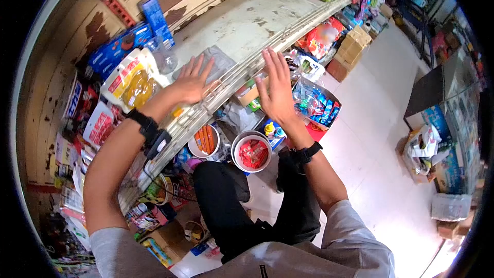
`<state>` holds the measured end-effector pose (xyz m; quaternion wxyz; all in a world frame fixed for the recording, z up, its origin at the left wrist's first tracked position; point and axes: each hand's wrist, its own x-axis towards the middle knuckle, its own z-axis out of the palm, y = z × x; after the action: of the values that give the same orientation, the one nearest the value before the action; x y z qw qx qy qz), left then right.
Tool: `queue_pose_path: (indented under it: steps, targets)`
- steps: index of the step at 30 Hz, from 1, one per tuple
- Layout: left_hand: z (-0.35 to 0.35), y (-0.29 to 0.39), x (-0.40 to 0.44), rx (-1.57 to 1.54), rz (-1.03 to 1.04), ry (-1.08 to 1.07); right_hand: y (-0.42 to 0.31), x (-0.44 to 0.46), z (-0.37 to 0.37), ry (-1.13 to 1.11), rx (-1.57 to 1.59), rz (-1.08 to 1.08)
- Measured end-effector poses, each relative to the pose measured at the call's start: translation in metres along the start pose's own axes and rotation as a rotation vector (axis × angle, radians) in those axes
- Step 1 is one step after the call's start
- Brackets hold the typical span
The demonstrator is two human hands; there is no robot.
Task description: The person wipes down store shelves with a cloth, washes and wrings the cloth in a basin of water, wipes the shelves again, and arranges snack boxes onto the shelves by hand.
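Grey cloth (222, 61) lay crumpled on the worn white shelf (221, 23), near its front edge, partly hidden by the person's left hand. From where I stood, the far left held a red-and-white packet (100, 123), with a yellow-and-white pouch (133, 83) leaning above it. Behind the pouch, a long blue box (121, 46) stood against the peeling back wall, and a clear plastic container (163, 59) sat just beside it, close to the cloth. Next came the left hand (191, 81), palm down over the cloth with its fingers spread wide; I could not tell whether it pressed on the fabric or gripped any of it. A dark band (149, 133) circled that wrist. Below the shelf edge stood a white pail (190, 144) of orange packets (205, 139), and right of it another pail (234, 150) filled with red packets (253, 153). Further right, the right hand (278, 92) was raised beside the shelf edge, fingers long and straight, thumb apart, holding nothing. Blue packets (325, 111) lay heaped past it, and a brown cardboard box (355, 42) stood beyond, beside the pale floor (381, 123).
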<state>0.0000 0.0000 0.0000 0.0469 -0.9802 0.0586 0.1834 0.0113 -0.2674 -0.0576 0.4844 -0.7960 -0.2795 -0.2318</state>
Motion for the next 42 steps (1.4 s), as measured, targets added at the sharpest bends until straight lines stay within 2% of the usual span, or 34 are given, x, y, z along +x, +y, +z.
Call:
queue_pose_path:
  steps: [2,3,6,13,17,22,30,37,39,42]
  targets:
    - [-0.009,-0.016,-0.024,0.049,-0.005,-0.015,-0.023,0.003,0.015,-0.019,-0.068,-0.055]
    - [0.004,0.027,0.023,-0.009,0.030,-0.002,0.024,0.011,-0.019,-0.057,-0.126,-0.060]
    - [-0.007,0.021,0.029,0.070,0.094,-0.014,0.021,0.026,-0.003,-0.068,-0.179,-0.148]
    - [-0.038,0.042,0.106,0.073,0.225,-0.025,0.032,0.030,0.007,-0.086,-0.066,-0.079]
    - [-0.064,0.070,0.159,0.151,0.194,-0.077,0.038,0.033,0.007,-0.077,0.017,-0.068]
    - [-0.081,0.083,0.197,0.041,0.188,-0.083,0.042,0.030,0.017,-0.034,0.103,-0.034]
    - [-0.099,0.106,0.254,0.027,0.225,0.002,0.050,0.031,0.018,-0.035,0.224,-0.013]
    - [-0.137,0.152,0.387,0.041,0.312,0.112,0.060,0.029,0.024,-0.033,0.231,-0.030]
    - [-0.143,0.165,0.416,0.201,0.228,0.208,0.061,0.028,0.025,-0.024,0.228,-0.029]
    - [-0.146,0.175,0.419,0.061,0.169,0.299,0.061,0.027,0.028,-0.005,0.211,-0.030]
